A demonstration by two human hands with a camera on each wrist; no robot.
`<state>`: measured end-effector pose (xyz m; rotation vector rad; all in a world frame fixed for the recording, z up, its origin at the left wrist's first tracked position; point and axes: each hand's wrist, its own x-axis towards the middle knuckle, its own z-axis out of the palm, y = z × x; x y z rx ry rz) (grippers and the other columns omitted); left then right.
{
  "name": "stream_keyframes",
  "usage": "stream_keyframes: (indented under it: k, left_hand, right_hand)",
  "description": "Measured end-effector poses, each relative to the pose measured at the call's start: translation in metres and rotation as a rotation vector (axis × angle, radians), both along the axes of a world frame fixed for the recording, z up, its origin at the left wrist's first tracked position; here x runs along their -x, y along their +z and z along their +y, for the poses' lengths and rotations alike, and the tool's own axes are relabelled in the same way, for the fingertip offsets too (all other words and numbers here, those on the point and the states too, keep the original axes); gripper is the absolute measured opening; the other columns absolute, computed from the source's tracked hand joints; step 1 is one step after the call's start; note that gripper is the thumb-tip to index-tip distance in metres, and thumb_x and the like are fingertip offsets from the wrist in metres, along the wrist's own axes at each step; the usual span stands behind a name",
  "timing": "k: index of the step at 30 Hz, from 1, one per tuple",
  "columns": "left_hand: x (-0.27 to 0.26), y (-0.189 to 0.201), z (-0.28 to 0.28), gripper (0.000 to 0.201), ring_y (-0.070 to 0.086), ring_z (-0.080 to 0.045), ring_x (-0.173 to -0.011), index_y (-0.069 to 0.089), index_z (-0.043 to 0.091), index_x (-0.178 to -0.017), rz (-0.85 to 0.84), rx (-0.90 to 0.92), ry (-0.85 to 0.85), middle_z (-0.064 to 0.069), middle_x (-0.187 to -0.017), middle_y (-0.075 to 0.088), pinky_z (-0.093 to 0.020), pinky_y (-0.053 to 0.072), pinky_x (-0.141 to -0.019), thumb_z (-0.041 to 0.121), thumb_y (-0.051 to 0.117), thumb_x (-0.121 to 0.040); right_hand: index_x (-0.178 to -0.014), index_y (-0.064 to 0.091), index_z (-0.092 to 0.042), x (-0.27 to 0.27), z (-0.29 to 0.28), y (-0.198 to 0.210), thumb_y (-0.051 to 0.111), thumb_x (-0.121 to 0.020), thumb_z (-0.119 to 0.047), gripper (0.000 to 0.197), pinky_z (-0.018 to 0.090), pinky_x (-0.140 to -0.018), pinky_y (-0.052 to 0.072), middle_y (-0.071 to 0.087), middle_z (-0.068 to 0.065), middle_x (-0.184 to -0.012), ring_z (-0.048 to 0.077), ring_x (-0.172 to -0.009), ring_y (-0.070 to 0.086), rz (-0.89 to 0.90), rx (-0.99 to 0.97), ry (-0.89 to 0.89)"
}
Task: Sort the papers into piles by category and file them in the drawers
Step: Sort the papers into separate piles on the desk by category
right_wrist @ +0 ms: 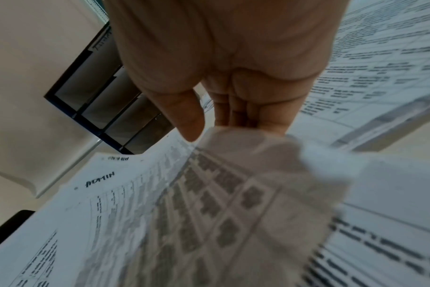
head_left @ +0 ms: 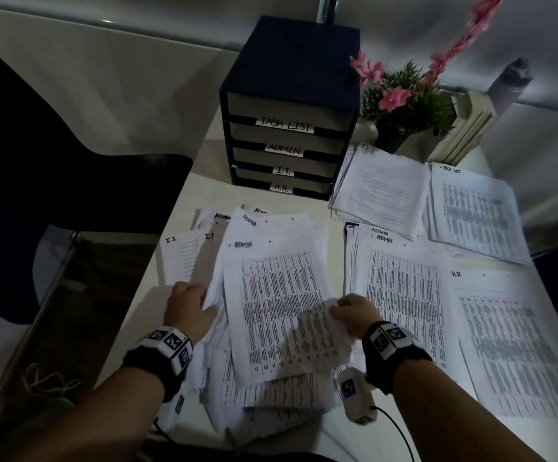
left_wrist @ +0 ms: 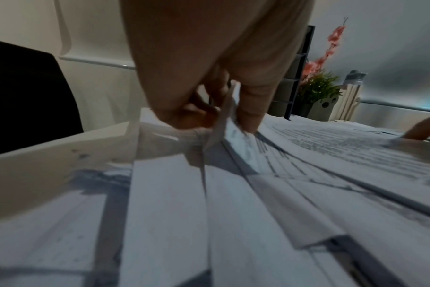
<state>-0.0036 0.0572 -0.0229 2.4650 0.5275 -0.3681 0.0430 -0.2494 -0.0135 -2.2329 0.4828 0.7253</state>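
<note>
Right hand (head_left: pixel 354 315) lifts ADMIN sheet (head_left: pixel 281 315) corner — left hand (head_left: pixel 189 306) pinches pile edge

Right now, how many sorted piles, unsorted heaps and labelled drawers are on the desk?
Sorted piles: 4 (I.T. pile, task-list pile, ADMIN pile, H.R. pile)
Unsorted heap: 1
Labelled drawers: 4
Total: 9
</note>
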Motion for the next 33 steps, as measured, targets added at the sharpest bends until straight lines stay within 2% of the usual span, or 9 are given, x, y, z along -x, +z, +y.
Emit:
stream_keyframes:
  k: [2, 6, 12, 18, 22, 24, 28, 31, 33]
  left_hand:
    - [0.002, 0.000, -0.007, 0.021, 0.059, -0.028, -0.082, 0.055, 0.006, -0.082, -0.001, 0.159, -0.033, -0.006, -0.086, 0.058, -0.027, 0.043, -0.065, 0.023, 0.066, -0.084]
    - [0.009, -0.002, -0.022, 0.042, 0.060, -0.019, -0.096, 0.057, 0.014, -0.108, 0.056, 0.377, -0.053, -0.001, -0.103, 0.065, -0.032, 0.047, -0.084, 0.052, 0.050, -0.090]
    - [0.010, 0.002, -0.037, 0.038, 0.040, -0.018, -0.060, 0.039, 0.011, -0.068, -0.038, 0.362, 0.130, -0.003, -0.065, 0.038, -0.029, 0.028, -0.058, 0.034, 0.062, -0.089]
    - [0.013, -0.001, -0.042, 0.025, 0.059, -0.022, -0.101, 0.051, 0.014, -0.107, 0.040, 0.365, 0.083, -0.003, -0.104, 0.061, -0.032, 0.047, -0.088, 0.029, 0.061, -0.090]
    - [0.016, 0.006, -0.055, 0.063, 0.050, -0.018, -0.123, 0.028, 0.023, -0.146, 0.068, 0.427, -0.044, 0.005, -0.138, 0.046, -0.028, 0.042, -0.100, 0.018, 0.059, -0.092]
    - [0.013, 0.012, -0.063, 0.062, 0.043, -0.020, -0.130, 0.028, 0.020, -0.147, 0.037, 0.420, -0.055, 0.002, -0.145, 0.041, -0.033, 0.037, -0.106, 0.011, 0.056, -0.092]
    - [0.001, 0.026, -0.073, 0.047, 0.046, -0.015, -0.129, 0.041, 0.028, -0.136, -0.105, 0.667, 0.017, 0.012, -0.134, 0.051, -0.036, 0.036, -0.108, 0.006, 0.049, -0.096]
    - [-0.008, 0.032, -0.087, 0.038, 0.048, -0.009, -0.124, 0.041, 0.033, -0.134, -0.065, 0.918, 0.073, 0.016, -0.131, 0.053, -0.035, 0.037, -0.106, 0.024, 0.048, -0.099]
    - [-0.014, 0.031, -0.100, 0.047, 0.046, -0.010, -0.126, 0.038, 0.028, -0.139, -0.046, 0.800, 0.022, 0.013, -0.136, 0.049, -0.039, 0.035, -0.109, 0.038, 0.051, -0.095]
  right_hand:
    - [-0.101, 0.058, -0.013, -0.002, 0.002, 0.003, 0.055, -0.088, -0.028, 0.020, 0.036, -0.082, 0.054, 0.063, 0.006, -0.098, 0.024, -0.093, 0.062, -0.064, -0.034, -0.017]
    - [-0.092, 0.062, -0.004, -0.004, 0.002, 0.006, 0.049, -0.091, -0.026, 0.026, 0.033, -0.071, 0.055, 0.067, 0.012, -0.089, 0.027, -0.082, 0.065, -0.139, 0.094, -0.005]
    - [-0.085, 0.063, -0.003, 0.001, -0.011, 0.002, 0.051, -0.092, -0.026, 0.027, 0.036, -0.073, 0.057, 0.068, 0.012, -0.084, 0.028, -0.079, 0.067, -0.136, 0.141, -0.079]
    - [-0.083, 0.064, 0.002, 0.000, -0.017, -0.003, 0.053, -0.090, -0.020, 0.026, 0.032, -0.072, 0.052, 0.063, 0.014, -0.079, 0.027, -0.074, 0.060, -0.159, 0.067, -0.196]
    - [-0.086, 0.064, -0.005, 0.003, -0.011, -0.012, 0.050, -0.091, -0.019, 0.020, 0.037, -0.080, 0.055, 0.066, 0.014, -0.087, 0.029, -0.082, 0.063, -0.122, -0.039, -0.162]
    - [-0.103, 0.057, -0.009, 0.006, -0.008, -0.008, 0.051, -0.090, -0.019, 0.017, 0.045, -0.079, 0.057, 0.065, 0.011, -0.094, 0.027, -0.084, 0.065, -0.140, -0.161, -0.203]
    - [-0.140, 0.032, -0.017, 0.001, -0.017, 0.010, 0.051, -0.094, -0.017, 0.050, 0.033, -0.068, 0.051, 0.059, 0.002, -0.088, 0.020, -0.075, 0.059, -0.203, -0.372, -0.349]
    - [-0.132, 0.042, -0.014, -0.008, -0.033, 0.025, 0.056, -0.090, -0.010, 0.045, 0.034, -0.069, 0.053, 0.063, 0.009, -0.089, 0.022, -0.077, 0.062, -0.228, -0.409, -0.409]
    - [-0.115, 0.056, -0.015, -0.009, -0.041, 0.036, 0.055, -0.088, -0.005, 0.029, 0.038, -0.071, 0.057, 0.065, 0.009, -0.088, 0.022, -0.075, 0.064, -0.284, -0.448, -0.405]
